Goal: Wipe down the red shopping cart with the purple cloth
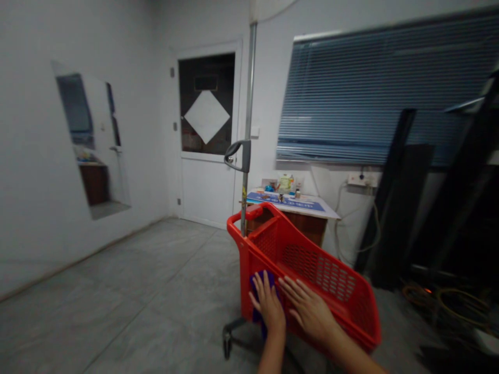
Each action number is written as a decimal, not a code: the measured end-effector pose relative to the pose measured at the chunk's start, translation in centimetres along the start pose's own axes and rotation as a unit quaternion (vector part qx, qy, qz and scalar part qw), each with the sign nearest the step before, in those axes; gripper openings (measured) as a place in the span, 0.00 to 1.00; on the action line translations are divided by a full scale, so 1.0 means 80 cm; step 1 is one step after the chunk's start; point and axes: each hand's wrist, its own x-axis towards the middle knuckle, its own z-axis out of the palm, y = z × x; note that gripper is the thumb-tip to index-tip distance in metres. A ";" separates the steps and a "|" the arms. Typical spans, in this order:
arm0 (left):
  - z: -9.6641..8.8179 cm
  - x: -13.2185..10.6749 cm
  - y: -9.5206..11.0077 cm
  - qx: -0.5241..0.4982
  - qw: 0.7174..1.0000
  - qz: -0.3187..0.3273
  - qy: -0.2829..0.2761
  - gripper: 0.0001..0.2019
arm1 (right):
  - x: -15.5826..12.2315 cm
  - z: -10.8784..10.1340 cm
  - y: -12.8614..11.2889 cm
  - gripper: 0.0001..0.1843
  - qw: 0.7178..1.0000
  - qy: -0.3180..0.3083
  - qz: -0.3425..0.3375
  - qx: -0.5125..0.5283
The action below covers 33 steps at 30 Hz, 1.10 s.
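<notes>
A red plastic shopping cart (268, 249) with perforated sides stands in front of me. My left hand (267, 304) lies flat over a purple cloth (256, 313), pressing it against the cart's near side panel. Its fingers are stretched and slightly apart, and much of the cloth is covered by the hand. To its right, my right hand (310, 310) rests with straight fingers on the same panel, near the upper rim; nothing shows under it. A metal pole (250, 88) with a grey loop handle (245, 156) rises at the cart's handle end.
Behind the cart is a table (329, 210) bearing bottles and small items. A white door (206, 187) is in the far wall, and a mirror (103, 187) hangs on the left one. Dark panels (401, 218) lean at right, with coiled cables (460, 306) on the floor.
</notes>
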 end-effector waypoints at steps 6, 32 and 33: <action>0.001 0.014 -0.006 -0.016 1.000 0.007 0.018 0.24 | 0.005 0.007 -0.001 0.41 1.000 0.016 -0.002 -0.013; -0.019 0.083 -0.015 -0.095 0.991 0.041 0.087 0.25 | 0.063 0.003 0.010 0.40 0.999 0.036 -0.041 -0.006; -0.019 0.088 -0.017 -0.092 0.991 0.035 0.087 0.24 | 0.067 0.003 0.010 0.40 0.999 0.035 -0.041 -0.003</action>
